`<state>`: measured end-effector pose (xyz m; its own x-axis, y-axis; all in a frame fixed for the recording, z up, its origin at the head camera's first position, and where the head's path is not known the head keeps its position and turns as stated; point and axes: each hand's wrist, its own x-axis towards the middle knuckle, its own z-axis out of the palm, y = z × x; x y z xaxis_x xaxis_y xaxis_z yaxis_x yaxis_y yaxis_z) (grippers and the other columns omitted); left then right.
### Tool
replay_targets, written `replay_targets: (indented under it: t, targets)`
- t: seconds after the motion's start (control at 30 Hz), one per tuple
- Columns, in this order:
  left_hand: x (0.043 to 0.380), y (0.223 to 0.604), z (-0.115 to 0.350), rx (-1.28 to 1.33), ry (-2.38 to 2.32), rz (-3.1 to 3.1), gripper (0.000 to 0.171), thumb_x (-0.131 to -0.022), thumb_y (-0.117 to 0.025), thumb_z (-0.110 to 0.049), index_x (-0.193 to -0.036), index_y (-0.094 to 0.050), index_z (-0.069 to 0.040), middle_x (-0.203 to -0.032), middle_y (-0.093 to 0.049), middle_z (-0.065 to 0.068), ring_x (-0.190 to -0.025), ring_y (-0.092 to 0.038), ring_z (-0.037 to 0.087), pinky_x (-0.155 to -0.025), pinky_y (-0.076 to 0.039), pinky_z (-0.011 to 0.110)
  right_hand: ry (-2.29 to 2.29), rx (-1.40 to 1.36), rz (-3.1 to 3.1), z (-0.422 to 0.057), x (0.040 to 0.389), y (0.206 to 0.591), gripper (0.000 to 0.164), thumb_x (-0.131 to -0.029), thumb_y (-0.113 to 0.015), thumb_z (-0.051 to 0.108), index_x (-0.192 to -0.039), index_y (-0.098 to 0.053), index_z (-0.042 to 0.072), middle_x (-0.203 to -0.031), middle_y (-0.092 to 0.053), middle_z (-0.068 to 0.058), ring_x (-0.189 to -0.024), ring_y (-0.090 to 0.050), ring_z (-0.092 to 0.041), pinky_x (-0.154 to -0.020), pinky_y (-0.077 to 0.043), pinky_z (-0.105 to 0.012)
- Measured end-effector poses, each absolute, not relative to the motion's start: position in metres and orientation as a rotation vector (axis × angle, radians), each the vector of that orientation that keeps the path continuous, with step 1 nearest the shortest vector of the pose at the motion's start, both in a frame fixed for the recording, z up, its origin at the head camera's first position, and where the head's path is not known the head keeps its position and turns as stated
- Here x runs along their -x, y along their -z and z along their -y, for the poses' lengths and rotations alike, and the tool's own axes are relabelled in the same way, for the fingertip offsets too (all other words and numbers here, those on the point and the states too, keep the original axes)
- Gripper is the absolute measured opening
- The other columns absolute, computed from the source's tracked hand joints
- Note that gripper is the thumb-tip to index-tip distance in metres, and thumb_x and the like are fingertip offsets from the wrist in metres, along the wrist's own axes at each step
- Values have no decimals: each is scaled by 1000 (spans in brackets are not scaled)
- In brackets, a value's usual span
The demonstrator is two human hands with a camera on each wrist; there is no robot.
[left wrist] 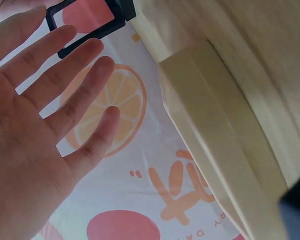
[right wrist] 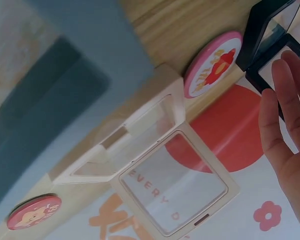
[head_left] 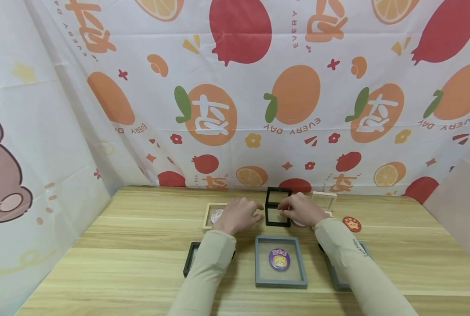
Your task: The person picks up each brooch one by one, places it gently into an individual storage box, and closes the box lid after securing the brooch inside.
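A small black display frame (head_left: pixel 274 215) stands open at its hinge near the back of the table, its lid raised. My right hand (head_left: pixel 302 210) is at its right side, fingers extended against or just by the rim; contact is hard to tell. My left hand (head_left: pixel 240 215), fingers spread and holding nothing, hovers left of it. Below the left hand is a light wooden-coloured frame (head_left: pixel 206 216) with a badge (head_left: pixel 216 215) in it. Next to the black frame lies a pink-rimmed badge (right wrist: pixel 213 65), partly hidden by the right hand in the head view.
A grey-blue frame (head_left: pixel 281 284) holding a purple bear badge (head_left: pixel 279 260) lies in front. Another grey-blue frame (head_left: pixel 339 281) is partly under the right forearm, a dark frame (head_left: pixel 188 259) by the left. An open cream frame (right wrist: pixel 175 185) and a red badge (head_left: pixel 351 224) are at right.
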<state>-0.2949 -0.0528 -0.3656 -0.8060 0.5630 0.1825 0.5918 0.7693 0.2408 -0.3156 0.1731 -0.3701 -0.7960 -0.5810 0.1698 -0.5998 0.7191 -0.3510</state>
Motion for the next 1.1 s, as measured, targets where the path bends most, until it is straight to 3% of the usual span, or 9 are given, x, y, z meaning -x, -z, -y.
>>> replay_targets:
  t: [0.33,0.6,1.0,1.1]
  targets:
    - [292,370,46,926,493,2890,24,-97,-69,-23,-116,-76,-9,-115,-74,4,-108,-69,28,-100,-46,57,-650,-946,2904,-187,315,372,12,-92,-70,1,-102,-77,-1,-96,-75,-8,-79,-64,-11,-73,-56,-34]
    - [292,373,44,946,541,2880,25,-98,-68,-23,-116,-76,-8,-115,-74,4,-105,-69,25,-94,-52,45,-592,-937,2870,-197,317,374,12,-90,-70,-2,-100,-77,-2,-90,-75,-6,-77,-66,-11,-68,-57,-31]
    - [288,376,45,943,569,2897,24,-98,-68,-21,-116,-76,-7,-116,-74,4,-109,-68,24,-95,-52,44,-594,-856,2915,-203,316,380,15,-89,-72,0,-103,-77,-2,-96,-76,-9,-83,-69,-17,-76,-59,-38]
    - [287,377,46,937,576,2904,23,-98,-67,-20,-116,-76,-7,-115,-74,5,-111,-68,25,-99,-49,49,-588,-840,2927,-204,315,380,14,-89,-73,1,-102,-77,-1,-95,-75,-8,-82,-68,-16,-75,-59,-38]
